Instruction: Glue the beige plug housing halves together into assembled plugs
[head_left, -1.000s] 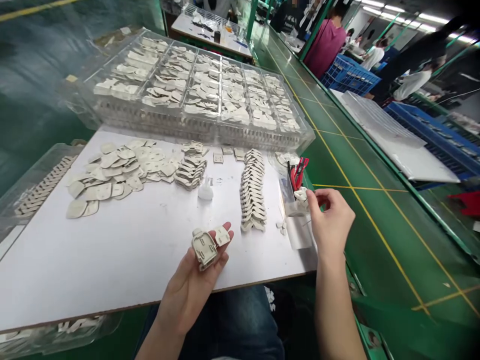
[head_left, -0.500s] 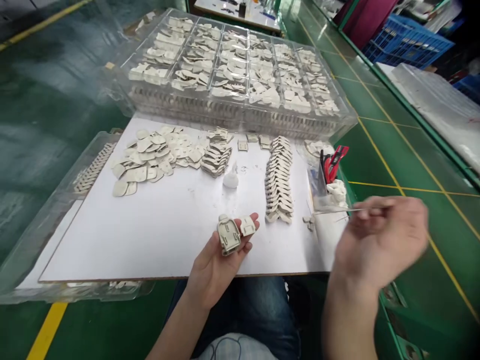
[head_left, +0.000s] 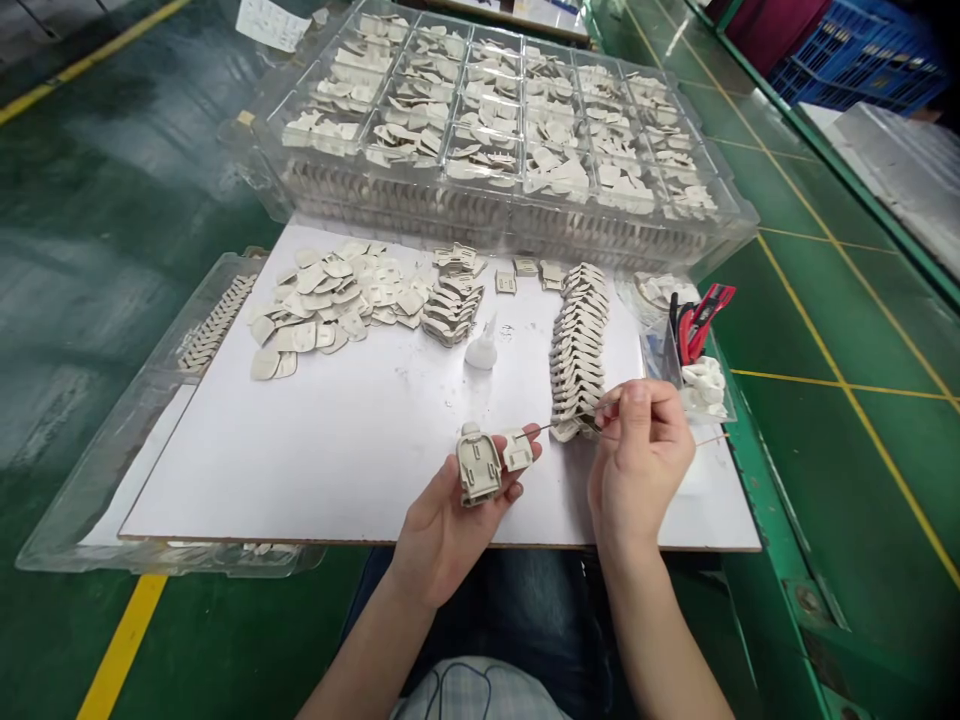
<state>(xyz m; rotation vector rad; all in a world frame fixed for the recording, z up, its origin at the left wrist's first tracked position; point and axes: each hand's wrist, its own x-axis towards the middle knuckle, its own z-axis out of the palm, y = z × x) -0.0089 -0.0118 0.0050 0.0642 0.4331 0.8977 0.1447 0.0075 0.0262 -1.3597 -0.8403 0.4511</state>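
Observation:
My left hand (head_left: 450,510) lies palm up over the near edge of the white board (head_left: 360,440). It holds a beige plastic plug shell (head_left: 478,468) and, on its fingertips, a small white square piece (head_left: 517,448). My right hand (head_left: 637,450) is closed in a pinch on a thin metal pick (head_left: 559,425), whose tip points left at the small square piece. A long row of stacked beige shells (head_left: 577,345) lies just behind my right hand.
Loose flat shells (head_left: 330,300) and a short stack (head_left: 450,310) lie on the board's far left. A small white bottle (head_left: 482,345) stands mid-board. A clear compartment tray (head_left: 510,130) full of parts stands behind. A clear holder with red-handled tools (head_left: 694,330) stands at the right edge.
My right hand has come from the tool holder at the right to the left hand, carrying the thin pick. The view has shifted, and the left hand has kept its parts.

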